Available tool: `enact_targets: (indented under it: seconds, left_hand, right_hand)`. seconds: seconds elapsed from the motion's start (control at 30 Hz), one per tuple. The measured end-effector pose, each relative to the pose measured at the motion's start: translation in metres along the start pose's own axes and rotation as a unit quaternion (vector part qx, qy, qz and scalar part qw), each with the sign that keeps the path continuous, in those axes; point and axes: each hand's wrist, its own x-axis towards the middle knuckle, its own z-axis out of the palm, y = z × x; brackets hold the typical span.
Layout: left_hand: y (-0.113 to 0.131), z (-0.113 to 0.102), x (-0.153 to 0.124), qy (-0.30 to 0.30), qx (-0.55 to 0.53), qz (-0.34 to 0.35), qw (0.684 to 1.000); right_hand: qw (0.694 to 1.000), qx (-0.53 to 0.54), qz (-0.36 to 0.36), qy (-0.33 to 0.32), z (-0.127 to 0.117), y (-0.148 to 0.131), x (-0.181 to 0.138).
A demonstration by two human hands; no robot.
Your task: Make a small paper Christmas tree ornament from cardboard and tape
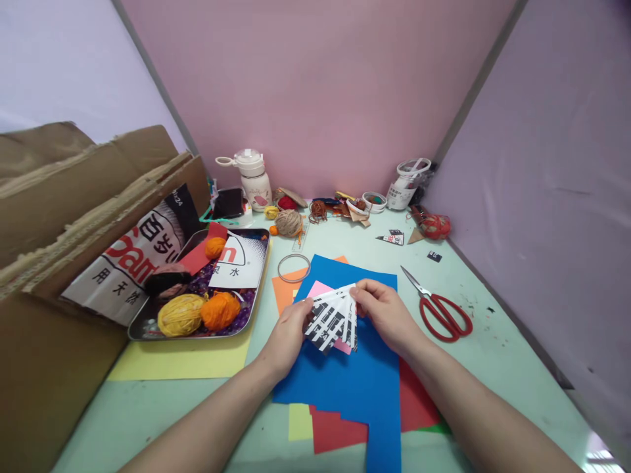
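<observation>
The left hand (290, 332) is closed in a pinch, thumb and fingers on the left side of a pleated paper fan (329, 318) printed in black and white; the right hand (382, 309) pinches its gathered upper right end between thumb and fingertips. The fan is held over a pink paper piece (323, 287) and one large blue sheet (345, 381), whose lower edge is stepped. Orange paper (283, 292) shows past the blue sheet's upper left edge, red paper (340, 433) below and to the right. One metal ring (279, 269) lies partly over the orange paper. To the right, one pair of red-handled scissors (436, 309) has its tips just beside the blue sheet's corner. A strip of pale green tabletop (497, 394) runs between scissors and right wall (542, 164), dotted with small scraps. To the left, one metal tray (197, 337), on a yellow sheet (187, 361), holds one yellow yarn ball (181, 315) and two orange yarn balls (220, 311); upright cardboard (34, 315) crowds its left side. Along the far edge, under the pink back wall (320, 85), stand one lidded bottle (256, 187) and one white jar (401, 194), with craft odds and ends between.
</observation>
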Motion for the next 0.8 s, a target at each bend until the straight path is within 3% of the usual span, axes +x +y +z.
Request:
enact_targets:
  seconds: [0.17,0.37,0.5,0.8]
  left_hand:
    - [-0.004,0.0,-0.001,-0.008,-0.071,-0.012,0.997]
    - [0.006,0.001,-0.007,-0.1,-0.061,0.003,0.993]
    - [0.016,0.004,-0.008,-0.13,-0.033,0.012,0.991]
    - [0.016,0.007,-0.007,-0.048,0.128,0.053,0.989]
  right_hand:
    - [1.0,0.019,0.012,-0.003,-0.001,0.003,0.001]
    - [0.998,0.05,0.022,-0.009,-0.002,0.005,0.001]
    - [1.0,0.018,0.006,-0.016,-0.003,0.0,-0.002]
    - [0.996,-0.063,-0.023,-0.062,0.005,-0.002,-0.008]
